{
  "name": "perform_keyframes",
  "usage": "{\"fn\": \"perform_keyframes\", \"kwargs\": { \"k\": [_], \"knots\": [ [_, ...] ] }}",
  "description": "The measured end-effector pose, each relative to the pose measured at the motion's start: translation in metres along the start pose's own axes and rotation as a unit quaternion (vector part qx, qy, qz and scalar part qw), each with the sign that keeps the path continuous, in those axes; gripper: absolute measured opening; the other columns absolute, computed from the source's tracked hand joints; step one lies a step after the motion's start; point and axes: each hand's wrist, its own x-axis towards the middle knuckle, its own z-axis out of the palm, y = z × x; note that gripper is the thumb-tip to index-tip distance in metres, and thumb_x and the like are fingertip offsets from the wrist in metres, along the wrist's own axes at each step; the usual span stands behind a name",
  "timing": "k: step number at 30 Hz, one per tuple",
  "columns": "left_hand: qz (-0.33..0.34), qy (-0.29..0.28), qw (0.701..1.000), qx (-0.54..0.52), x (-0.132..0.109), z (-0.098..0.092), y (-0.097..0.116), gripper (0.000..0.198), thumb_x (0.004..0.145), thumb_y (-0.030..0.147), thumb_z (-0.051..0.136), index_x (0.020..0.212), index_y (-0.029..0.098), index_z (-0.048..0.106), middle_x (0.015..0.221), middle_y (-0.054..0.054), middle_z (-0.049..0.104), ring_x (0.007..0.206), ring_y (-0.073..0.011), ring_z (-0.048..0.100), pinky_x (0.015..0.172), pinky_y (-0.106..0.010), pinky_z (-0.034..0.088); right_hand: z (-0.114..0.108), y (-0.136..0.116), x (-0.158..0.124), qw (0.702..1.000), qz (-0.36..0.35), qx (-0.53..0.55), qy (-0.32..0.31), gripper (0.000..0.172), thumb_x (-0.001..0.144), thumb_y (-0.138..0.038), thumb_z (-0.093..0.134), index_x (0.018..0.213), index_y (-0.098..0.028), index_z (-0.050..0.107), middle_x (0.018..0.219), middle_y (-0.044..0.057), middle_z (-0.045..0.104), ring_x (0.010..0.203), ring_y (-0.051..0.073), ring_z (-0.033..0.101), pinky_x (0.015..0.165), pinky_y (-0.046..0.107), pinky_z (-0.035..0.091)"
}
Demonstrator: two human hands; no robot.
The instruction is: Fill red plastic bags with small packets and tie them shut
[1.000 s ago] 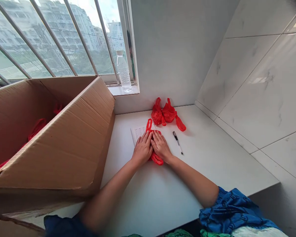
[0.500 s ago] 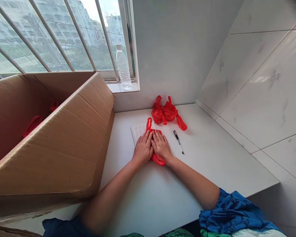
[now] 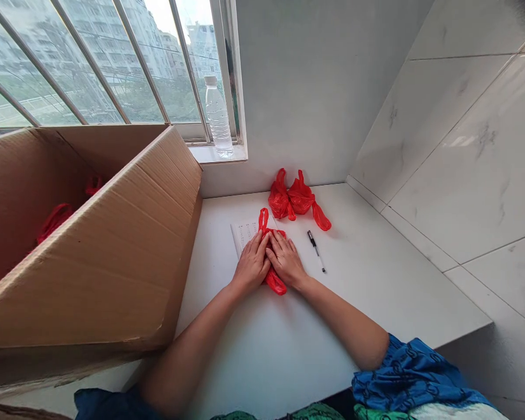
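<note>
Here we are at the white laminate table (image 3: 359, 280), and both hands are down on the job! The left hand (image 3: 252, 265) and the right hand (image 3: 286, 261) lie side by side, palms down, each grip open and flat, not closed around anything, pressing on a crumpled red plastic bag (image 3: 275, 281). That bag sits right under the palms, with its red loop handle (image 3: 263, 220) poking up past the left hand's fingers and a red tail bulging out below, between the wrists. Part of the bag lies over the corner of a white printed paper sheet (image 3: 245, 234), which peeks out just beside the left hand.

Over to the right, a slim black-and-silver ballpoint pen (image 3: 316, 251) lies on the table, just beside the right hand. Further up, near the wall, two knotted red plastic bundles (image 3: 290, 198) sit touching each other!

On the left, a big open brown cardboard box (image 3: 83, 245) stands on the table, with more red plastic bags (image 3: 55, 220) visible inside. Behind it, a clear plastic water bottle (image 3: 217, 116) stands upright on the white window sill (image 3: 214, 154), against a barred window (image 3: 100, 64). A blue patterned sleeve (image 3: 409, 370) bunches at the bottom right, below a marble-look tiled wall (image 3: 459, 157)
</note>
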Motion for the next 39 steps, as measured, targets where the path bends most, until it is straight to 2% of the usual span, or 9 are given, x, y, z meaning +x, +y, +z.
{"fn": "perform_keyframes", "kwargs": {
  "k": [3, 6, 11, 14, 19, 23, 27, 33, 39],
  "knots": [
    [-0.04, 0.067, 0.994, -0.08, -0.004, -0.013, -0.009, 0.061, 0.099, 0.037, 0.042, 0.156, 0.021, 0.026, 0.16, -0.013, 0.03, 0.148, -0.0244, 0.031, 0.119, -0.045, 0.032, -0.02, -0.003, 0.001, 0.996, 0.001, 0.062, 0.064, 0.054, 0.103, -0.048, 0.035, 0.144, -0.017, 0.049, 0.149, 0.013, 0.049, 0.138, 0.025, 0.044, 0.116, 0.044, 0.033],
    [-0.136, 0.156, 0.977, -0.044, -0.007, -0.024, -0.02, 0.049, 0.099, 0.039, 0.04, 0.144, 0.019, 0.048, 0.146, -0.015, 0.049, 0.137, -0.0282, 0.045, 0.114, -0.051, 0.035, -0.038, -0.006, 0.001, 0.99, 0.011, 0.095, 0.106, 0.043, 0.103, -0.046, 0.036, 0.124, -0.021, 0.064, 0.122, 0.008, 0.066, 0.117, 0.023, 0.059, 0.103, 0.039, 0.044],
    [-0.15, 0.114, 0.979, 0.08, -0.009, -0.028, -0.016, 0.028, 0.094, 0.03, 0.048, 0.107, 0.023, 0.073, 0.136, -0.014, 0.059, 0.136, -0.0353, 0.044, 0.115, -0.068, 0.017, -0.048, -0.011, -0.002, 0.992, 0.078, 0.104, 0.008, 0.039, 0.098, -0.056, 0.044, 0.11, -0.026, 0.066, 0.11, 0.005, 0.068, 0.094, 0.023, 0.066, 0.08, 0.036, 0.051],
    [-0.093, 0.096, 0.991, -0.01, -0.008, -0.027, 0.002, 0.028, 0.093, 0.03, 0.051, 0.112, 0.024, 0.071, 0.134, -0.011, 0.062, 0.136, -0.0324, 0.046, 0.117, -0.063, 0.02, -0.05, -0.014, -0.005, 0.981, 0.108, 0.162, -0.014, 0.046, 0.092, -0.062, 0.053, 0.117, -0.025, 0.062, 0.119, 0.007, 0.066, 0.097, 0.024, 0.066, 0.085, 0.039, 0.051],
    [-0.101, 0.049, 0.927, -0.357, -0.008, -0.024, 0.03, 0.04, 0.096, 0.045, 0.05, 0.127, 0.023, 0.061, 0.128, -0.01, 0.065, 0.118, -0.0241, 0.061, 0.096, -0.039, 0.054, -0.055, -0.013, -0.004, 0.881, 0.151, 0.446, -0.036, 0.047, 0.083, -0.051, 0.068, 0.118, -0.021, 0.058, 0.113, 0.007, 0.07, 0.1, 0.023, 0.067, 0.088, 0.036, 0.055],
    [-0.203, 0.149, 0.854, -0.456, -0.006, -0.023, 0.03, 0.043, 0.091, 0.05, 0.057, 0.124, 0.022, 0.054, 0.132, -0.011, 0.06, 0.119, -0.0236, 0.06, 0.085, -0.035, 0.059, -0.06, -0.013, -0.001, 0.787, 0.18, 0.587, -0.059, 0.039, 0.082, -0.038, 0.063, 0.117, -0.022, 0.059, 0.109, 0.006, 0.072, 0.098, 0.023, 0.069, 0.084, 0.035, 0.056],
    [-0.272, 0.142, 0.791, -0.529, -0.001, -0.026, 0.024, 0.056, 0.085, 0.052, 0.067, 0.129, 0.022, 0.05, 0.126, -0.011, 0.063, 0.1, -0.0197, 0.067, 0.072, -0.03, 0.059, -0.061, -0.013, -0.002, 0.746, 0.195, 0.63, -0.093, 0.04, 0.079, -0.029, 0.056, 0.117, -0.021, 0.061, 0.097, 0.004, 0.073, 0.085, 0.021, 0.069, 0.075, 0.033, 0.057],
    [-0.266, 0.181, 0.754, -0.573, 0.002, -0.038, 0.026, 0.049, 0.074, 0.046, 0.078, 0.111, 0.018, 0.063, 0.088, -0.002, 0.071, 0.074, -0.0133, 0.066, 0.067, -0.025, 0.057, -0.057, -0.006, -0.001, 0.756, 0.23, 0.607, -0.077, 0.033, 0.075, -0.027, 0.054, 0.105, -0.021, 0.066, 0.083, 0.003, 0.071, 0.071, 0.019, 0.065, 0.061, 0.029, 0.054],
    [-0.227, 0.197, 0.774, -0.558, -0.001, -0.04, 0.024, 0.036, 0.081, 0.044, 0.072, 0.106, 0.02, 0.067, 0.09, -0.001, 0.069, 0.072, -0.0111, 0.062, 0.065, -0.023, 0.055, -0.057, 0.003, 0.001, 0.748, 0.229, 0.619, -0.068, 0.031, 0.071, -0.026, 0.06, 0.101, -0.022, 0.067, 0.079, 0.001, 0.071, 0.065, 0.017, 0.063, 0.059, 0.027, 0.052]
  ]
}}
